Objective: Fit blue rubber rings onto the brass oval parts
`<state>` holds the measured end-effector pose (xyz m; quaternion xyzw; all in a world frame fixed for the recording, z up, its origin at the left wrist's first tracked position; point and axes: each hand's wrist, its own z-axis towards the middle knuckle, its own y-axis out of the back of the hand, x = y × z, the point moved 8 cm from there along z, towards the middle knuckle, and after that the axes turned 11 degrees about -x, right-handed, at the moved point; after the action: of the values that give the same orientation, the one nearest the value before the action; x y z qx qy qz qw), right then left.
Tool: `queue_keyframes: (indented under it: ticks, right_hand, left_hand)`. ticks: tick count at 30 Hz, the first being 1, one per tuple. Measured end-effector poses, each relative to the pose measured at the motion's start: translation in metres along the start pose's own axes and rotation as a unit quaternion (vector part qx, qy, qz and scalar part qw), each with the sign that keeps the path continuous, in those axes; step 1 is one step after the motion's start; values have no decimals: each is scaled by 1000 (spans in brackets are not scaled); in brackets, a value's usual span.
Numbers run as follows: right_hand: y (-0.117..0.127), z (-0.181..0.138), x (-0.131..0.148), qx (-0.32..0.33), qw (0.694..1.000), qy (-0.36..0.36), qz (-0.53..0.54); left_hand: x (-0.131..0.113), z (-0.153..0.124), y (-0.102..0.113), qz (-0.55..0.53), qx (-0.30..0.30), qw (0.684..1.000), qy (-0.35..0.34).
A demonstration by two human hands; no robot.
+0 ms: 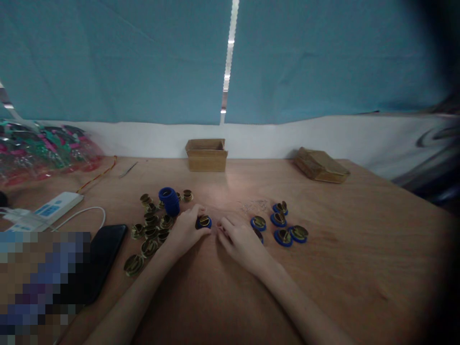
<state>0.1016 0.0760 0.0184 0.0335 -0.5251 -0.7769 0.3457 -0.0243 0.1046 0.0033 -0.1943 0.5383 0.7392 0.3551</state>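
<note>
Near the middle of the table, my left hand [189, 228] grips a round brass-coloured part with a blue ring [204, 222] between thumb and fingers. Just to its right, my right hand [235, 238] is closed in a pinch; whatever is between its fingertips is too small to make out. Loose brass-coloured spools [151, 233] lie in a group left of my left hand. A stack of blue rings [169, 201] stands among them. Right of my right hand are several brass parts set in blue rings [283, 236], one partly hidden by that hand. Tiny thin pieces [256, 206] are scattered behind it.
An open cardboard box [207, 159] stands at the back, with another cardboard box [321, 165] at the back right. On the left are a black phone-like slab [108, 249], a white power strip [53, 211] with a cable, and clear plastic-wrapped items [46, 151].
</note>
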Motion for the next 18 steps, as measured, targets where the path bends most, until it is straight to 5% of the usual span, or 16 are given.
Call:
queue_keyframes:
  ticks: [11, 18]
  right_hand:
    - [3, 1, 0, -55, 997, 2, 45]
    - [41, -1, -5, -193, 979, 13, 64]
  left_hand:
    - [-30, -10, -14, -125, 42, 991, -27]
    - [-34, -7, -11, -354, 118, 925, 73]
